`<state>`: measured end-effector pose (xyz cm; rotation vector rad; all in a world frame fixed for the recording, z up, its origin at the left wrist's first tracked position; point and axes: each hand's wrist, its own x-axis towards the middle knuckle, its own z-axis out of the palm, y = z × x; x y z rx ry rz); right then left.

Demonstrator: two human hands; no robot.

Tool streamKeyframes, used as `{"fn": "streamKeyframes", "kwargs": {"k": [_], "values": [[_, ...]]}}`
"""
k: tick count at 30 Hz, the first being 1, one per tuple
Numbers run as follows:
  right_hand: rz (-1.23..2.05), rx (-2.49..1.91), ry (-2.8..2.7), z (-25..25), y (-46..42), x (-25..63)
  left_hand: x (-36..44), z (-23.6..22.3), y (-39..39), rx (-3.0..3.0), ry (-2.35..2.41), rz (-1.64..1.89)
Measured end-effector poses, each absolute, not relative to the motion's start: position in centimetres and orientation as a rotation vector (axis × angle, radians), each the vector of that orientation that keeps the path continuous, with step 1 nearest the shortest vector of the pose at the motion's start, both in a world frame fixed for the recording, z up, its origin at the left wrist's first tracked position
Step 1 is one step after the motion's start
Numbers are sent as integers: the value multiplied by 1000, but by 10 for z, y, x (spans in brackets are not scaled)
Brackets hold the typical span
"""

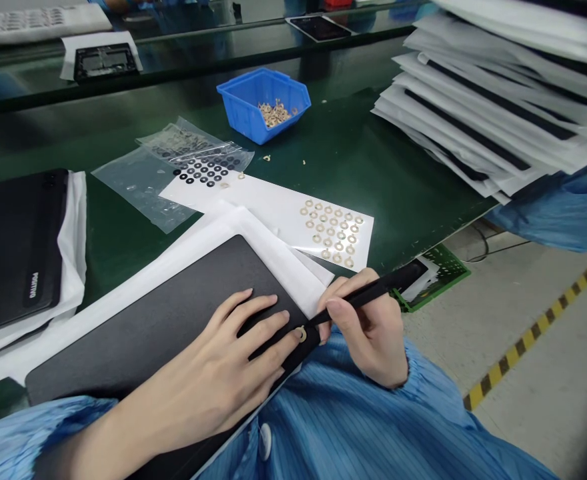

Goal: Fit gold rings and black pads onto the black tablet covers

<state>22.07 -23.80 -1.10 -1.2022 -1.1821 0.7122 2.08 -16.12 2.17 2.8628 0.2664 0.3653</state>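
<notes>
Currently, L hand (198, 353) is laid on blk panel (148, 333), fingers (266, 325) spread & pressed down. Blk pen-shaped tool (368, 293) is pinched by R hand (373, 333) betw. thumb & fingers, its tip at small gold ring (301, 334), which is seated near panel's edge, just by L fingertips. Backing sheet w/ rows of gold rings (331, 230) is laid just beyond, on green mat (353, 153); blue bin of loose rings (263, 100) is placed further off.

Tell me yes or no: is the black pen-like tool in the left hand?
No, the black pen-like tool is held in the right hand, while the left hand rests on the dark flat case.
</notes>
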Motion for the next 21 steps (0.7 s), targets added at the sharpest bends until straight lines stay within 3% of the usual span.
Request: {"fn": "streamKeyframes", "kwargs": {"k": [21], "values": [[702,-1107,-1252,-17,-241,224,22,22,-164,2962,224,280]]}}
